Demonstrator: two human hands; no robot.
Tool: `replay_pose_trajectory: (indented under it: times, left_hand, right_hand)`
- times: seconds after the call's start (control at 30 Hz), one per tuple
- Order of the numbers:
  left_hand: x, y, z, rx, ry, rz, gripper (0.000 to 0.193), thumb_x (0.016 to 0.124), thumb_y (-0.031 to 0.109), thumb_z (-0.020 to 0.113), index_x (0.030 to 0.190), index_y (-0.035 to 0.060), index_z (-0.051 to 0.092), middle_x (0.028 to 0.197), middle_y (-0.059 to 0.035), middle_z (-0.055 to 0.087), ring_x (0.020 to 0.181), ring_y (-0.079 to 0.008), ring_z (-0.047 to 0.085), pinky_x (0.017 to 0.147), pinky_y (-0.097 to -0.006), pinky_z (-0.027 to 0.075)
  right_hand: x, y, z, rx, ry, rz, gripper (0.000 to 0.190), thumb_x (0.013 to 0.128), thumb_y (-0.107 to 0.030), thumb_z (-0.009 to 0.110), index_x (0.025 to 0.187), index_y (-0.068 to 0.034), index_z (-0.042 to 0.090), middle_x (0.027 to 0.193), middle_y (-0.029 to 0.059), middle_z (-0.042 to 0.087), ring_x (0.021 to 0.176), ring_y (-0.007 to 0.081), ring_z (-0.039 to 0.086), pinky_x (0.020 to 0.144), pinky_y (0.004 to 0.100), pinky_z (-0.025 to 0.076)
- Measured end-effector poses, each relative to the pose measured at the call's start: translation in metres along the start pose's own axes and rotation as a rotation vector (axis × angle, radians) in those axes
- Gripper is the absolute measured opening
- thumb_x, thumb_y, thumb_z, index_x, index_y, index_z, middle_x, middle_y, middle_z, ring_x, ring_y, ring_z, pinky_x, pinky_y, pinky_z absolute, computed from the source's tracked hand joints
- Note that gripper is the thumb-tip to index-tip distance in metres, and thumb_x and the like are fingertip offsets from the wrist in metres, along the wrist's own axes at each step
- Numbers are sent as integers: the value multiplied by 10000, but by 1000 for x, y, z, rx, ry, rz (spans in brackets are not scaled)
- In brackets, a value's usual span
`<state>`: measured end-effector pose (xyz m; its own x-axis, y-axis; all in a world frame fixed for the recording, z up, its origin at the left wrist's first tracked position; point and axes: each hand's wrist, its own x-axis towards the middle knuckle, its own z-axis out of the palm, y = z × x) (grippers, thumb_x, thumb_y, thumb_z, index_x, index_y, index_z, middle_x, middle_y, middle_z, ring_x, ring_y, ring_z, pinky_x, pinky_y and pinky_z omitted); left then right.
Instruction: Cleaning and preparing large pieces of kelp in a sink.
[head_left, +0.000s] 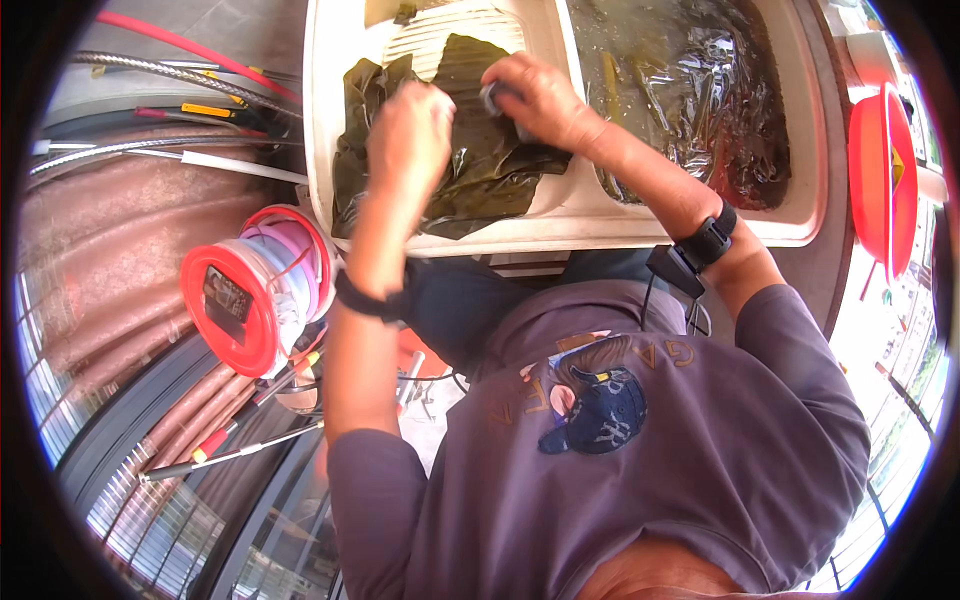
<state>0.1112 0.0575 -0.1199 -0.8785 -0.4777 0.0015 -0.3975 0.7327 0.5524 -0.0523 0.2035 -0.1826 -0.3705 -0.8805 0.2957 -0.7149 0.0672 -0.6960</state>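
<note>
A broad, wet, dark-green leafy sheet (480, 172) lies creased over the ribbed washboard side (465, 34) of a pale double sink (322, 135). It resembles kelp or a large leaf; I cannot tell which. My left hand (412, 127), blurred, is over the sheet's left part with its fingers curled and mostly hidden. Between the fingers of my right hand (536, 94) is a small dark grey object (501, 97), possibly a scrubbing pad, at the sheet's upper right. More dark-green sheets (697, 97) lie in water in the right-hand basin.
Left of the sink stand a red-rimmed bucket (225, 311), with a phone-like object on its side, and braided hoses (187, 75). A white pipe (240, 166) reaches the sink's left wall. At far right is a red basin (885, 184).
</note>
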Motion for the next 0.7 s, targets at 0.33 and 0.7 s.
replay_pose_trajectory:
  times: [0.33, 0.7]
  left_hand:
    - [-106, 13, 60, 60, 198, 135, 233, 850, 59, 648, 1079, 46, 694, 1202, -85, 654, 1171, -292, 601, 993, -418, 482]
    - [-110, 13, 58, -9, 279, 116, 229, 786, 9, 632, 993, 61, 713, 1083, -75, 691, 1082, -275, 633, 913, -406, 500]
  right_hand:
    - [38, 19, 24, -601, -111, -45, 150, 907, -96, 545, 1053, -122, 565, 931, 121, 566, 729, 362, 677, 660, 462, 570]
    - [23, 12, 12, -721, -206, 41, 224, 897, -73, 543, 1116, -113, 552, 1020, 119, 583, 916, 343, 684, 713, 432, 582]
